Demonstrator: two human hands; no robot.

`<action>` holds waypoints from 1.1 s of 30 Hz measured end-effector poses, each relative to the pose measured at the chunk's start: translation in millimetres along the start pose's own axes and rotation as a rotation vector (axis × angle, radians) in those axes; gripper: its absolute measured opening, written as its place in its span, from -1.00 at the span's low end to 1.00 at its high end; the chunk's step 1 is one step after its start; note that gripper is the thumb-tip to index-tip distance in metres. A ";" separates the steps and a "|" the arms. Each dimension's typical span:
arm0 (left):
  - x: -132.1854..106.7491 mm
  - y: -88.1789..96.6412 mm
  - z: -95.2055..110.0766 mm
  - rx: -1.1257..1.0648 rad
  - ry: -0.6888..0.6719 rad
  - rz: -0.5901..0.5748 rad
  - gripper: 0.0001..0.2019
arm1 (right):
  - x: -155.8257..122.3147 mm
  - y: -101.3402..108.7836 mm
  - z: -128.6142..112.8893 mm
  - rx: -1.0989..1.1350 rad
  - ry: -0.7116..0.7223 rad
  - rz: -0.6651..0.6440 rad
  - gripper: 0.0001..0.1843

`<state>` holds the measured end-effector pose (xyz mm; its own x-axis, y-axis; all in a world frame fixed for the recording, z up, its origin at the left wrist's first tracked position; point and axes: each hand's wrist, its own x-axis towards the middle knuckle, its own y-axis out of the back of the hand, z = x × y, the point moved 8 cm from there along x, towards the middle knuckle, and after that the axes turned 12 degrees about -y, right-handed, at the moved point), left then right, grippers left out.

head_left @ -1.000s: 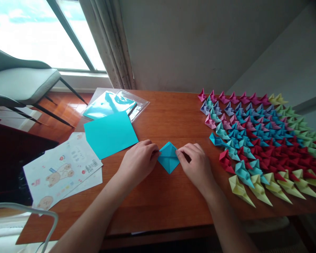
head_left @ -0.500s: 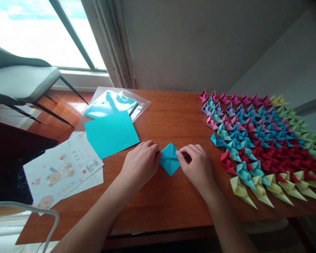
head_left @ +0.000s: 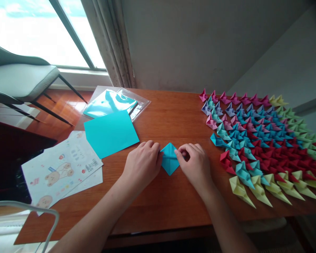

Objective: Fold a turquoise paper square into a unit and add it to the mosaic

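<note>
A small blue folded paper (head_left: pixel 170 162), diamond-shaped with crease lines, is between my two hands at the middle of the table's near side. My left hand (head_left: pixel 144 160) is closed at its left corner, the fingertips curled under and partly hidden. At the right corner, my right hand (head_left: pixel 195 160) pinches the paper between thumb and fingers. A flat sheet of turquoise paper (head_left: pixel 110 133) lies to the left of my left hand, its right corner close to my knuckles.
Rows of folded paper boats (head_left: pixel 268 154) in many colours cover the right of the wooden table (head_left: pixel 173 119). Clear packets of blue paper (head_left: pixel 112 103) lie at the back left, bear-printed sheets (head_left: pixel 60 172) at the left edge. A chair (head_left: pixel 23 80) stands by the window.
My right thumb and fingers have shifted very slightly left along the paper's edge. The left hand stays at its corner, and the whole view has moved only a little.
</note>
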<state>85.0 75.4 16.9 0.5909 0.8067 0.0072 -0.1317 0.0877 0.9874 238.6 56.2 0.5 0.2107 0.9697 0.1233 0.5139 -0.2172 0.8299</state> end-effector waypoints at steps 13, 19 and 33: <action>0.8 0.8 1.8 0.061 0.003 0.029 -0.79 | 1.3 0.8 -3.1 -0.029 0.002 0.028 -0.77; 0.3 10.5 11.3 0.080 -0.044 0.091 -0.83 | 1.8 0.6 -3.8 -0.040 0.002 0.032 -0.79; -25.6 -21.8 68.3 0.066 -0.338 0.116 -0.46 | 4.2 1.3 -5.4 -0.058 0.007 0.023 -0.76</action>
<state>127.1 12.9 6.0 0.8062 0.5695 0.1605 -0.1680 -0.0396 0.9850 235.7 60.6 5.1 0.2156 0.9654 0.1465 0.4602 -0.2327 0.8568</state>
